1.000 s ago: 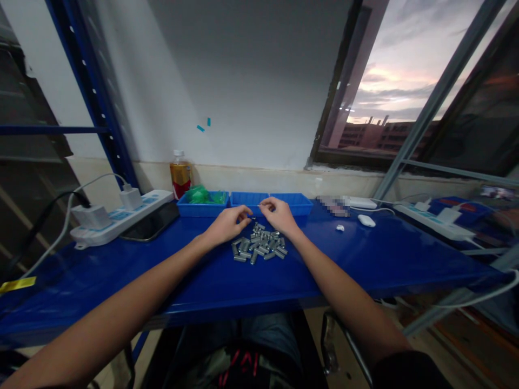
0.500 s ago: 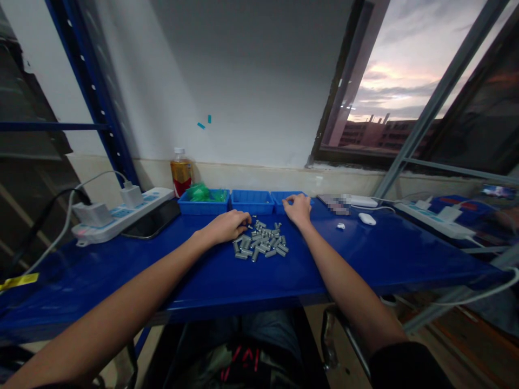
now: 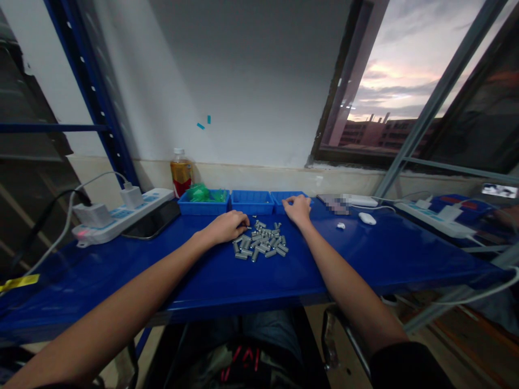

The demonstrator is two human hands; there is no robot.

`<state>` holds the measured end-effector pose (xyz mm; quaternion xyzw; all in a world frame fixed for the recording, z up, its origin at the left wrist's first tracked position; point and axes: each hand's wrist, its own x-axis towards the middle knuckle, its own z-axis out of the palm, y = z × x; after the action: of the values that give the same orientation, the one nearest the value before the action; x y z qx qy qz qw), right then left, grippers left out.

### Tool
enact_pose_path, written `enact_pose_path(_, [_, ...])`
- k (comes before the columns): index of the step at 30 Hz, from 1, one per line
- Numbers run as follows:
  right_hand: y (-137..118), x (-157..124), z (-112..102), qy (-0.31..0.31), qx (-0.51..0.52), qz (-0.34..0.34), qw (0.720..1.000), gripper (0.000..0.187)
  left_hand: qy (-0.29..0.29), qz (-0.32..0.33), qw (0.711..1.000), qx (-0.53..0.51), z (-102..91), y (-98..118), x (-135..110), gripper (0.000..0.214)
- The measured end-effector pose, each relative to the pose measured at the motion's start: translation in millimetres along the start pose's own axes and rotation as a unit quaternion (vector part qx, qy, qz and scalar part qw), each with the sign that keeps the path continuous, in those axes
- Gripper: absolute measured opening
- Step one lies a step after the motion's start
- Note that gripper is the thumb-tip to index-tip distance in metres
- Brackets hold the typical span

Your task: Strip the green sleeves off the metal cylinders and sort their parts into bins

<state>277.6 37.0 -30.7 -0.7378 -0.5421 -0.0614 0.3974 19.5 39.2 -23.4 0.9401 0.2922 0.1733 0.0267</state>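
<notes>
A pile of small grey metal cylinders (image 3: 261,243) lies on the blue table, with a few smaller screw-like pieces (image 3: 277,225) at its far side. At the pile's left edge rests my left hand (image 3: 227,226), fingers curled together near the tabletop; a tiny metal bit shows by the fingertips, but I cannot tell whether they grip it. My right hand (image 3: 299,209) is in front of the right blue bin (image 3: 284,195), thumb and fingers drawn together over its near rim. Whatever the right fingers hold, if anything, is hidden.
Left of that bin stand a middle blue bin (image 3: 252,202) and one with green plastic (image 3: 200,193). Behind is a bottle (image 3: 180,174). A power strip (image 3: 121,216) and black phone (image 3: 152,220) lie left; a white earbud case (image 3: 367,219) and earbud (image 3: 340,226) lie right.
My left fingertips have drawn back very slightly to the left. My right hand and the pile look the same.
</notes>
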Motion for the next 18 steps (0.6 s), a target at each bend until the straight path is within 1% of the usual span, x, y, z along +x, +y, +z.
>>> enact_pose_path(6, [-2,1,-2,-0.029,-0.028,0.013,0.999,0.027,-0.002,-0.005,1.0,-0.001,1.3,-2,1,0.014])
enact_pose_path(11, [-5,-1,-2,-0.019,-0.019,0.002,1.0,0.027,0.006,0.008,1.0,-0.013,2.4,-3,1,0.013])
enact_pose_path(15, [-12,-5,-5,0.009,0.01,-0.039,0.999,0.027,0.018,0.016,0.999,-0.035,4.9,-4,1,0.015])
enact_pose_path(18, [-26,-12,-9,0.012,0.045,-0.095,0.994,0.025,0.034,0.019,0.998,-0.043,4.6,-5,2,0.015])
